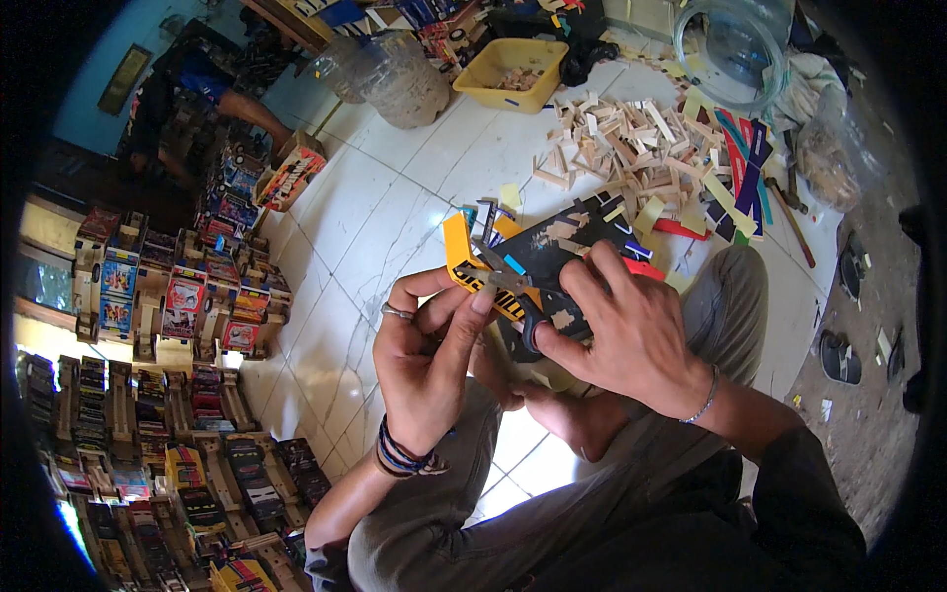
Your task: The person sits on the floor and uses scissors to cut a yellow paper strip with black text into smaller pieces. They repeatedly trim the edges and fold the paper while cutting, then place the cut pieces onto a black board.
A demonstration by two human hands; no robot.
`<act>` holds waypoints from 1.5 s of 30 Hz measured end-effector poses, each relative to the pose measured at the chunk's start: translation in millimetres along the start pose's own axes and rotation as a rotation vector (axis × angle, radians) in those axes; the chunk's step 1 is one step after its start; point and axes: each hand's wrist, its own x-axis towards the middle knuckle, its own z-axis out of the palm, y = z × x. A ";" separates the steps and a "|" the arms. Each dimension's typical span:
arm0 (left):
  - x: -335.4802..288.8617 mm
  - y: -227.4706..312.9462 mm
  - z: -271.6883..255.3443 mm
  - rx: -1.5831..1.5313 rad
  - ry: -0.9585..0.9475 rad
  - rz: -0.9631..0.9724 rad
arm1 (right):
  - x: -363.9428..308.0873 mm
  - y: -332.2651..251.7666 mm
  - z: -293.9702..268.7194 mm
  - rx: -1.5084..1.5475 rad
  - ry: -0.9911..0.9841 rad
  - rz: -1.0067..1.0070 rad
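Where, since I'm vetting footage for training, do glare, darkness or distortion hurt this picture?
Head view throughout: glare whitens the floor at lower centre; the person at upper left is dim; fisheye bending grows toward the edges; the yellow strip looks fairly sharp.

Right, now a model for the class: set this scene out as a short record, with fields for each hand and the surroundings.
Left hand: holds a bent yellow strip with black lettering
Right hand: grips black-handled scissors, blades at the strip
Nearby: black board with paper scraps on it
Floor: pale tiles; heaped wooden pieces; yellow basin beyond
Left side: stacked wooden items with printed panels
Upper left: another person, partly in shadow
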 end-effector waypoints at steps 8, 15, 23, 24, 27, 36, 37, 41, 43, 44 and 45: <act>-0.2 0.6 0.6 0.020 -0.022 -0.001 | 5.6 1.2 -2.9 0.016 0.026 -0.038; 0.9 0.6 -0.4 0.048 -0.020 0.005 | 7.0 2.3 -1.9 -0.027 0.075 -0.093; 0.8 -0.4 -1.9 0.040 -0.010 0.021 | 7.6 0.5 -1.2 -0.027 0.065 -0.095; 0.7 -0.9 -1.8 0.024 -0.006 0.024 | 7.3 0.0 -1.4 -0.008 0.056 -0.081; 0.5 -3.1 -0.9 0.023 -0.012 0.039 | 6.5 -0.7 -2.3 0.010 0.042 -0.061; 0.1 -5.1 -1.2 0.023 -0.031 0.028 | 8.4 2.0 -4.2 -0.018 0.063 -0.096; 0.2 -5.1 -1.3 0.037 -0.031 0.031 | 8.3 1.8 -4.2 -0.015 0.060 -0.094; 0.5 -4.7 -2.1 0.050 -0.028 0.027 | 7.6 1.7 -4.1 -0.021 0.052 -0.099; 0.8 -4.7 -2.3 0.056 -0.025 0.031 | 8.4 2.0 -3.1 -0.031 0.074 -0.120; 0.8 -4.9 -2.3 0.058 -0.024 0.036 | 8.6 1.8 -2.7 -0.035 0.085 -0.130; 0.8 -5.1 -2.4 0.053 -0.021 0.040 | 8.7 1.3 -2.2 -0.020 0.069 -0.101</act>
